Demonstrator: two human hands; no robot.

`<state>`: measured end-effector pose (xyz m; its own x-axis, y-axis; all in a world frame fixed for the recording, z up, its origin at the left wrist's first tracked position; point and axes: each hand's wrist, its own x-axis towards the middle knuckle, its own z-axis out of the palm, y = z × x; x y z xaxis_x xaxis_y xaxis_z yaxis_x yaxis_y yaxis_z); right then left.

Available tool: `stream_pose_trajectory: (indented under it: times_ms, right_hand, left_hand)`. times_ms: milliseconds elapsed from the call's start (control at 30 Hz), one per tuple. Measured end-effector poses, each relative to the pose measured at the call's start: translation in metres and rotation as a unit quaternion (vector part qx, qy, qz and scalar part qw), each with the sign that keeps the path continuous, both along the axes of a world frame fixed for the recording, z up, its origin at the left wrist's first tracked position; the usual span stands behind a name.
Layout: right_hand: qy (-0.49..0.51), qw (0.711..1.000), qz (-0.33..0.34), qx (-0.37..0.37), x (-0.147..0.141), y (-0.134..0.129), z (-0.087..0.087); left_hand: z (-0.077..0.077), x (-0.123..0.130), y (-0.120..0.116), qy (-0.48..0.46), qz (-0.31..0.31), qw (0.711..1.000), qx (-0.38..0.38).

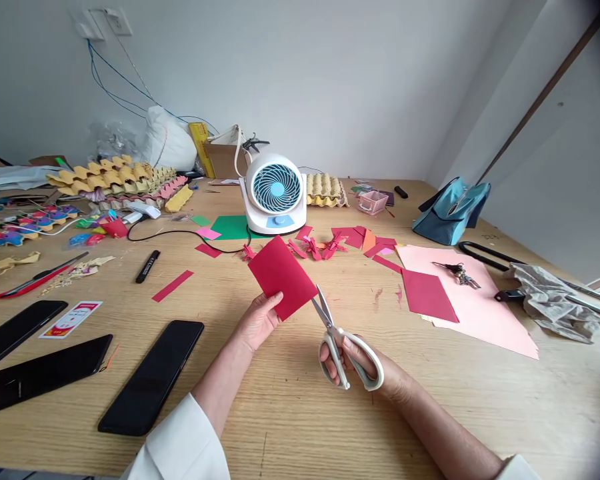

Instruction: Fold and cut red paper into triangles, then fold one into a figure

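Note:
A rectangle of red paper (284, 277) is held up off the table by my left hand (261, 320), thumb on its front face and the other fingers behind it. My right hand (363, 367) has its fingers through the handles of white-handled scissors (333, 327). The blades are parted a little, their tips at the paper's lower right corner; whether they touch it I cannot tell. Cut and folded red paper pieces (320, 248) lie behind the sheet. A narrow red strip (173, 285) rests to the left.
A white fan (276, 193) stands at the back middle. Several dark phones (153, 377) and a black marker (148, 267) lie on the left. Pink sheets (490, 317) carry a red sheet (429, 295) and keys (459, 275) on the right, near a blue bag (445, 217).

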<state>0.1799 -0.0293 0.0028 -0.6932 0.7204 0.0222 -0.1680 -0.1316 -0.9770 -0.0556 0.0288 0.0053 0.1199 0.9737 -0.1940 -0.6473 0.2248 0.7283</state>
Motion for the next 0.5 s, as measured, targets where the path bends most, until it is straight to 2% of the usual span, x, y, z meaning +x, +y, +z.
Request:
stream_pose_trajectory:
  times_ms: [267, 500]
  right_hand:
    - [0.017, 1.0, -0.002, -0.002, 0.0002, 0.0014, -0.0028]
    - [0.019, 1.0, -0.005, 0.005, 0.0022, 0.0023, -0.0046]
  left_hand:
    - [-0.0028, -0.0017, 0.0, 0.062, -0.042, 0.997, 0.024]
    - [-0.0041, -0.0041, 0.0006, 0.085, -0.038, 0.996, 0.011]
